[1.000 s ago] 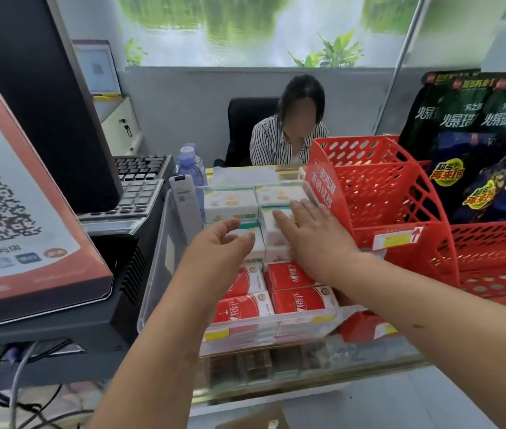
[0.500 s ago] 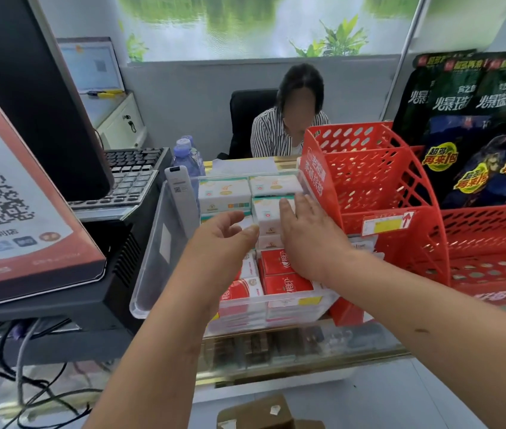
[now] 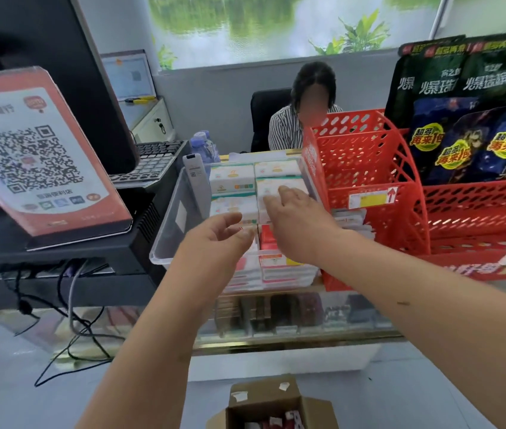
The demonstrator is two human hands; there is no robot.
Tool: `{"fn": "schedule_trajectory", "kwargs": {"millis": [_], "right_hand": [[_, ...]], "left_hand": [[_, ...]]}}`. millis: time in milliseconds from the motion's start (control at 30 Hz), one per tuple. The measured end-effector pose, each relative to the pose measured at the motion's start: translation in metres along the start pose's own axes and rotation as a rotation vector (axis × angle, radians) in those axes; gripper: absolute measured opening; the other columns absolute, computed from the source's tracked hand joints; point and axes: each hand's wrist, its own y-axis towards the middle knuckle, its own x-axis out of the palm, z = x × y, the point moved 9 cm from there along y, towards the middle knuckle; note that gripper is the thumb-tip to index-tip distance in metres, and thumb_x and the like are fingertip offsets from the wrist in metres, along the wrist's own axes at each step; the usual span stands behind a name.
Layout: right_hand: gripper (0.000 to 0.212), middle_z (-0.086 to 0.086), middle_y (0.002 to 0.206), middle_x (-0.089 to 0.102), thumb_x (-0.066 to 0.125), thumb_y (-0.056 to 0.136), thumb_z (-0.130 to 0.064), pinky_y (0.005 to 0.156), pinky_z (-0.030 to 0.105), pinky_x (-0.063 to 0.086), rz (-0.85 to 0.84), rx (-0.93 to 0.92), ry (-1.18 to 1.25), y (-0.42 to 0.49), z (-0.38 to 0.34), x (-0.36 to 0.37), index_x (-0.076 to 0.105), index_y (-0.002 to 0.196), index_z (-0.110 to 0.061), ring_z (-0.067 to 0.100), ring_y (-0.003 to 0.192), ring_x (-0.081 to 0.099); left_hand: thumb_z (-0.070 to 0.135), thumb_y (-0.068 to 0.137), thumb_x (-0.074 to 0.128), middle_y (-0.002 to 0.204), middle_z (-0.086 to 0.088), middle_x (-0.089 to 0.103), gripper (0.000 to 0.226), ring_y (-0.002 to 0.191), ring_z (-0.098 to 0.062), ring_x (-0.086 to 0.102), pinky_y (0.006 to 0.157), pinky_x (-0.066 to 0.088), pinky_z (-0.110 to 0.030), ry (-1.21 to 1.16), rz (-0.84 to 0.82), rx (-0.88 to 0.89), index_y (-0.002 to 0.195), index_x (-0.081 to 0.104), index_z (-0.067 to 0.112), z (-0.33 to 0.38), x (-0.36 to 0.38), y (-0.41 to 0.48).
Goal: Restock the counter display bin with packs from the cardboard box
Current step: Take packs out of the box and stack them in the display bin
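Observation:
A clear plastic display bin [image 3: 173, 218] stands on the counter, filled with white packs [image 3: 231, 182] at the back and red packs [image 3: 268, 236] at the front. My right hand [image 3: 298, 221] reaches over the bin with its fingertips touching a white pack [image 3: 282, 187] in the right column. My left hand [image 3: 217, 239] hovers above the bin's front left, fingers loosely curled and holding nothing. The open cardboard box [image 3: 273, 407] sits on the floor at the bottom edge, with red and white packs inside.
A red perforated rack [image 3: 369, 168] stands right of the bin, with dark snack bags [image 3: 468, 125] behind it. Left are a QR-code sign [image 3: 28, 156], a monitor, a keyboard [image 3: 155, 162] and cables. A person sits behind the counter. A glass case lies below.
The view has tilted down, bringing the cardboard box into sight. My right hand lifted from lying flat on the white packs to touching with fingertips. My left hand drew back slightly.

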Motion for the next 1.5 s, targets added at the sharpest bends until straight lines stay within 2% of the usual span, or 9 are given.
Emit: {"fn": "schedule_trajectory", "kwargs": {"millis": [200, 367, 500, 567, 767, 1133, 1233, 1333, 1500], "right_hand": [[0.058, 0.019, 0.147, 0.033, 0.055, 0.088, -0.015, 0.113, 0.046, 0.031, 0.032, 0.022, -0.006, -0.053, -0.030, -0.016, 0.033, 0.142, -0.015, 0.036, 0.136, 0.031], [0.055, 0.018, 0.149, 0.034, 0.055, 0.092, -0.020, 0.109, 0.049, 0.036, 0.072, 0.069, -0.014, -0.109, -0.055, -0.012, 0.038, 0.143, -0.016, 0.036, 0.137, 0.032], [0.040, 0.014, 0.144, 0.041, 0.054, 0.093, -0.024, 0.099, 0.050, 0.045, 0.022, 0.097, 0.000, -0.148, -0.078, 0.032, 0.048, 0.133, -0.018, 0.034, 0.130, 0.040], [0.035, 0.012, 0.138, 0.045, 0.053, 0.094, -0.025, 0.093, 0.050, 0.048, -0.012, 0.107, 0.021, -0.164, -0.085, 0.062, 0.052, 0.128, -0.017, 0.033, 0.124, 0.044], [0.043, 0.013, 0.153, 0.033, 0.047, 0.100, -0.028, 0.107, 0.046, 0.039, -0.234, 0.136, 0.060, -0.200, -0.081, 0.167, 0.045, 0.141, -0.017, 0.032, 0.137, 0.034], [0.038, 0.011, 0.151, 0.033, 0.046, 0.100, -0.023, 0.098, 0.039, 0.045, -0.519, 0.035, 0.090, -0.229, -0.053, 0.367, 0.047, 0.137, -0.016, 0.030, 0.130, 0.042], [0.021, 0.010, 0.142, 0.040, 0.048, 0.097, -0.019, 0.089, 0.042, 0.050, -0.551, -0.001, 0.106, -0.230, -0.054, 0.422, 0.055, 0.118, -0.015, 0.031, 0.120, 0.046], [0.005, 0.004, 0.106, 0.046, 0.050, 0.095, -0.016, 0.075, 0.042, 0.051, -0.580, -0.044, 0.123, -0.230, -0.064, 0.481, 0.053, 0.099, -0.016, 0.025, 0.098, 0.049], [0.023, 0.003, 0.106, 0.052, 0.062, 0.091, -0.025, 0.075, 0.041, 0.056, -0.650, -0.139, 0.117, -0.241, -0.103, 0.609, 0.057, 0.113, -0.020, 0.022, 0.096, 0.055]], "left_hand": [[0.034, 0.090, 0.065, 0.119, 0.005, 0.066, 0.039, 0.107, -0.014, 0.063, 0.099, 0.048, -0.043, 0.026, -0.081, 0.001, 0.129, 0.058, 0.031, -0.010, 0.004, -0.022], [0.032, 0.093, 0.061, 0.122, 0.008, 0.063, 0.040, 0.111, -0.013, 0.060, 0.093, 0.048, -0.035, 0.030, -0.172, 0.005, 0.133, 0.055, 0.030, -0.040, -0.003, -0.045], [0.029, 0.095, 0.060, 0.102, 0.017, 0.067, 0.019, 0.098, -0.004, 0.061, 0.080, 0.048, -0.026, 0.057, -0.232, -0.023, 0.112, 0.063, 0.037, -0.094, -0.005, -0.063], [0.032, 0.094, 0.060, 0.105, 0.015, 0.066, 0.023, 0.099, -0.008, 0.061, 0.079, 0.050, -0.030, 0.133, -0.228, -0.043, 0.117, 0.062, 0.036, -0.124, -0.003, -0.070], [0.036, 0.093, 0.058, 0.124, 0.006, 0.063, 0.037, 0.109, -0.015, 0.060, 0.098, 0.048, -0.041, 0.362, -0.242, -0.116, 0.130, 0.058, 0.030, -0.216, 0.015, -0.079], [0.032, 0.093, 0.056, 0.129, 0.009, 0.061, 0.035, 0.109, -0.014, 0.060, 0.097, 0.050, -0.035, 0.425, -0.236, -0.394, 0.127, 0.060, 0.035, -0.390, 0.064, -0.059], [0.032, 0.092, 0.058, 0.125, 0.009, 0.063, 0.034, 0.102, -0.014, 0.062, 0.086, 0.050, -0.027, 0.397, -0.207, -0.443, 0.126, 0.060, 0.033, -0.437, 0.070, -0.053], [0.030, 0.093, 0.059, 0.125, 0.011, 0.063, 0.034, 0.109, -0.016, 0.060, 0.088, 0.050, -0.027, 0.391, -0.203, -0.489, 0.127, 0.060, 0.034, -0.489, 0.070, -0.050], [0.027, 0.098, 0.053, 0.124, 0.011, 0.061, 0.031, 0.104, -0.011, 0.060, 0.062, 0.041, -0.011, 0.404, -0.212, -0.539, 0.127, 0.058, 0.037, -0.585, 0.066, -0.042]]}}
